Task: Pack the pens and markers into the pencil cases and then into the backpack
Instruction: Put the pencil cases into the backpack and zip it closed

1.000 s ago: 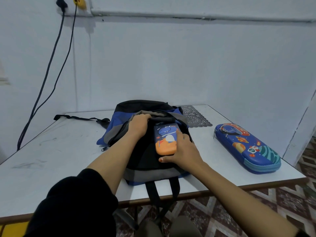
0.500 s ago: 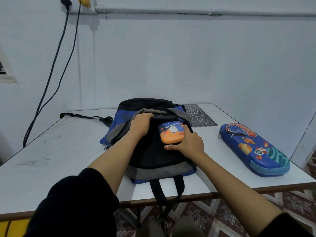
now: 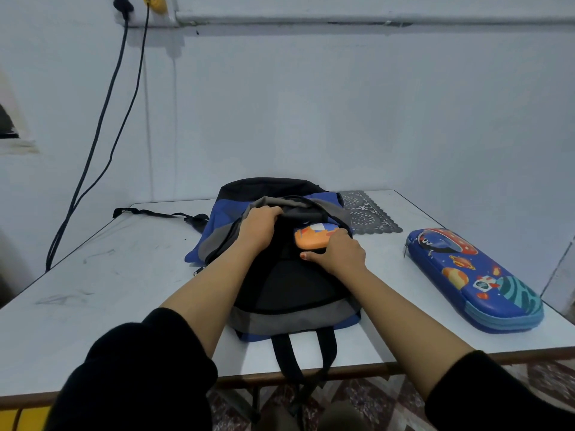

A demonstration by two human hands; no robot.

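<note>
Both forearms reach in from the bottom edge, black sleeves [image 3: 140, 368] pushed up. White table [image 3: 109, 290], near edge brown. Backpack [image 3: 289, 290], black, grey and blue, lies flat at table centre, two black carry straps [image 3: 287, 356] hanging over the near edge.

Right hand [image 3: 337, 255] grips the orange end of a small pencil case [image 3: 311, 237], thumb under that end, fingers curled over the right side. That case sits in the backpack's top opening, only the orange and white end showing, the rest hidden inside. Left hand [image 3: 259, 227] is just left of it, fingers curled over the grey rim of the opening, holding it up.

Second pencil case [image 3: 473, 278], blue with planets and a rocket, zipped, lies flat on the table right of the backpack, apart from it, near the right edge.

Behind the backpack: dark lace mat [image 3: 367, 213] at the far right, a loose black shoulder strap [image 3: 155, 214] trailing left. Two dark cables [image 3: 102, 119] hang down the white wall at left.
</note>
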